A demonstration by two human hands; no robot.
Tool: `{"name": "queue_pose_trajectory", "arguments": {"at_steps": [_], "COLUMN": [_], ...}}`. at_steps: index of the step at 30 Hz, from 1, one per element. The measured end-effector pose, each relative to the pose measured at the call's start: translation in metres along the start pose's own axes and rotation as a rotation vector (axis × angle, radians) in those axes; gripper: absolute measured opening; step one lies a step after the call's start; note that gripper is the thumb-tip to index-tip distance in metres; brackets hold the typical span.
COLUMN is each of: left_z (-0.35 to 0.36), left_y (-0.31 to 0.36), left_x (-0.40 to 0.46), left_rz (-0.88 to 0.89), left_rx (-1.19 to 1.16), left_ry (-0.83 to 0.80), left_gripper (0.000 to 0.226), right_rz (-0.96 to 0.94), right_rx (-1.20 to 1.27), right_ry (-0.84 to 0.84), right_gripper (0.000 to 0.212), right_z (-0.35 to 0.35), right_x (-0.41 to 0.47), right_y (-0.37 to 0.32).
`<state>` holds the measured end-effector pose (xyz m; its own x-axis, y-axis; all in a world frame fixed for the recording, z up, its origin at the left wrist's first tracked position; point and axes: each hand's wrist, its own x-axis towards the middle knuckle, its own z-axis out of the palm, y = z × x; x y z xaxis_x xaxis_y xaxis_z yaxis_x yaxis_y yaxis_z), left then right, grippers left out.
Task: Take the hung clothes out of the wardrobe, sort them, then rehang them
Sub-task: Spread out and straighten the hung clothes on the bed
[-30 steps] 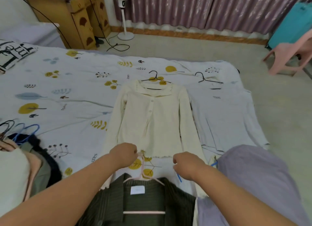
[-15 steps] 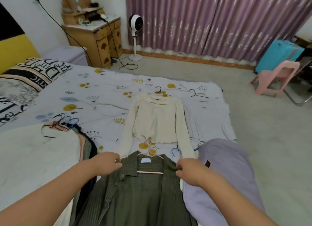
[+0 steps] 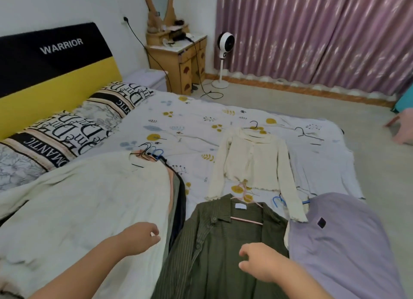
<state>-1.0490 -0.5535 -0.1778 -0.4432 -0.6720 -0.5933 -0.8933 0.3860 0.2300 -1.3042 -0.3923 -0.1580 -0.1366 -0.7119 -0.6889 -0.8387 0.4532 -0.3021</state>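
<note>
- Here, the dark green striped shirt (image 3: pixel 214 251) on its pink hanger (image 3: pixel 245 219) lies flat on the floral-sheeted bed (image 3: pixel 178 119).
- Left hand (image 3: pixel 139 237) and right hand (image 3: pixel 260 261) hover over it, fingers loosely curled, gripping nothing.

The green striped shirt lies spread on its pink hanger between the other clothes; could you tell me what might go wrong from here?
1. The green striped shirt lies against the stacked pile to its left, so sorted groups could mix.
2. The cream cardigan has a sleeve end on the lilac garment; lifting either may drag the other.
3. The blue hanger sits half hidden and might snag.
</note>
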Motion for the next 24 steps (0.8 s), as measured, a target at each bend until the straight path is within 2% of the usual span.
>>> {"name": "queue_pose_trajectory", "arguments": {"at_steps": [5,11,15,24], "left_z": [-0.017,-0.043,-0.043,-0.004], "left_y": [-0.067,-0.165,-0.219,-0.271], "left_x": [0.012,0.060,0.112,0.251], "left_rz": [-0.036,-0.092,-0.129,-0.192], "left_rx": [-0.016,-0.049,-0.076,0.027], "left_ry": [0.018,0.073,0.093,0.172], "left_gripper": [0.035,0.035,0.044,0.060], "right_rz": [-0.008,-0.030,-0.040,0.009], "right_rx": [0.013,0.041,0.079,0.029], "right_ry": [-0.032,0.033,0.095,0.344], "right_gripper": [0.038,0.032,0.036,0.045], "right_z": [0.007,0.016,0.022,0.035], "right_x": [0.043,0.132,0.205,0.354], "right_y": [-0.067,-0.164,-0.217,-0.259]}}
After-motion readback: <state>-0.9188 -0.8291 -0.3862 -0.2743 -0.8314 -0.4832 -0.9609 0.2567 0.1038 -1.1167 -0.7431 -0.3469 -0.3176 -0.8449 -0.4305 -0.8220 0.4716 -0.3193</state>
